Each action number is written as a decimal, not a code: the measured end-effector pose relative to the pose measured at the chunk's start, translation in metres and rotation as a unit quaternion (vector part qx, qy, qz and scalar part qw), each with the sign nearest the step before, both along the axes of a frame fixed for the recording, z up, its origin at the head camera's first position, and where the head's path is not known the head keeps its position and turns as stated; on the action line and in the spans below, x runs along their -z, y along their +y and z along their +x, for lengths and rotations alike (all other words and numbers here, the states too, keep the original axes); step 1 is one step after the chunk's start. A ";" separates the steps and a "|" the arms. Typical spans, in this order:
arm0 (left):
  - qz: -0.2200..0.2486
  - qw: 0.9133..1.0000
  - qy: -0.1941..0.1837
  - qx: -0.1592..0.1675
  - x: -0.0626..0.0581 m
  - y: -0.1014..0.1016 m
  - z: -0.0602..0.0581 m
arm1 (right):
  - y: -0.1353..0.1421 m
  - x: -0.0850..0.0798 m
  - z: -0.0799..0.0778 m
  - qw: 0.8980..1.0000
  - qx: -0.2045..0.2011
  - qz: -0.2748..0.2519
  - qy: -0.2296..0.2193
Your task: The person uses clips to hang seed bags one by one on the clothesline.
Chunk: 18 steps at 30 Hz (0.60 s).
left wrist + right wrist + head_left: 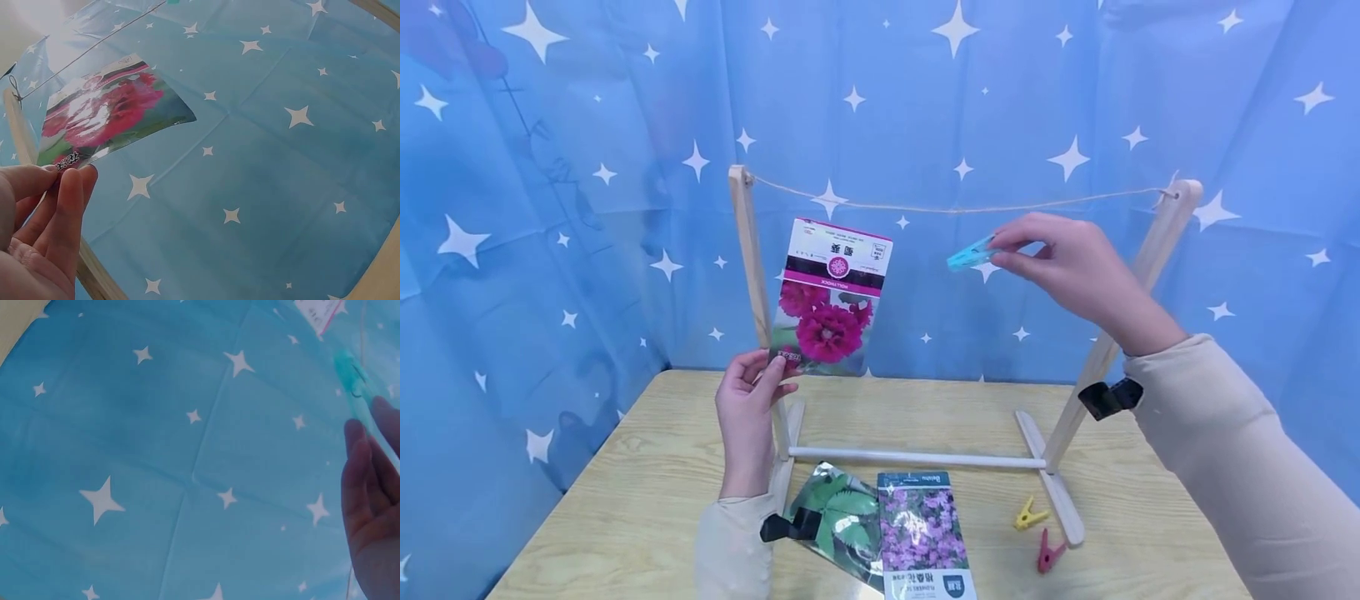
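Note:
My left hand (751, 408) pinches the lower left corner of a hollyhock seed packet (829, 308), held up in front of the frame's left post with its printing upside down. The packet's upper edge is a little below the string (925, 209). In the left wrist view, thumb and fingers grip the packet (112, 112) at its corner. My right hand (1060, 258) pinches a turquoise clothespin (972, 252) by its handle end, its nose pointing left toward the packet. The right wrist view has the clothespin (353, 378) between thumb and fingertips.
A wooden frame with a left post (748, 250), right post (1157, 242) and bottom bar (917, 457) stands on the table (617, 500). Two more packets, one green (842, 517) and one purple-flowered (923, 525), lie in front. Yellow (1030, 514) and red (1049, 552) clothespins lie at right.

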<state>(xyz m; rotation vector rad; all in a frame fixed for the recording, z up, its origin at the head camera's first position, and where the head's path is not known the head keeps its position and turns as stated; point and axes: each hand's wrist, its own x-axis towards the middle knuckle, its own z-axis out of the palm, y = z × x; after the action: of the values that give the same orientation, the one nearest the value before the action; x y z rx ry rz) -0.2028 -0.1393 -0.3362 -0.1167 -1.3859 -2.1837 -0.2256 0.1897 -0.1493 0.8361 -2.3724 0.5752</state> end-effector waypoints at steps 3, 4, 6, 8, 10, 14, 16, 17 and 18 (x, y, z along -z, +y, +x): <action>0.006 1.000 0.000 -0.001 0.000 0.000 -0.001 | -0.007 -0.002 -0.001 1.000 -0.003 -0.013 -0.001; 0.008 1.000 0.000 -0.001 0.000 0.001 -0.002 | -0.010 -0.003 -0.001 1.000 -0.004 -0.016 -0.002; 0.011 1.000 0.004 -0.002 0.000 0.001 -0.002 | -0.014 -0.005 -0.002 1.000 -0.006 -0.027 -0.006; 0.013 1.000 0.009 -0.003 -0.002 0.001 -0.003 | -0.019 -0.008 -0.003 0.999 -0.007 -0.039 -0.010; 0.016 1.000 0.014 -0.002 -0.003 0.002 -0.004 | -0.024 -0.012 -0.004 0.998 -0.010 -0.054 -0.015; 0.021 1.000 0.016 -0.003 -0.004 0.001 -0.005 | -0.034 -0.018 -0.006 0.997 -0.010 -0.069 -0.015; 0.018 1.000 0.016 -0.003 -0.004 0.001 -0.005 | -0.039 -0.020 -0.007 0.997 -0.009 -0.070 -0.011; 0.018 1.000 0.018 -0.002 -0.004 0.001 -0.006 | -0.042 -0.022 -0.007 0.997 -0.008 -0.071 -0.009; 0.018 1.000 0.020 -0.002 -0.004 0.001 -0.006 | -0.044 -0.023 -0.007 0.997 -0.008 -0.072 -0.009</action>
<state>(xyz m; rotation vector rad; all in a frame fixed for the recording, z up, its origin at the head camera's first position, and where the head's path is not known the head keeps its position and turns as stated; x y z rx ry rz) -0.2089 -0.1385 -0.3325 -0.1443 -1.3235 -2.1902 -0.2327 0.1454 -0.1263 0.7889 -2.3104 0.7527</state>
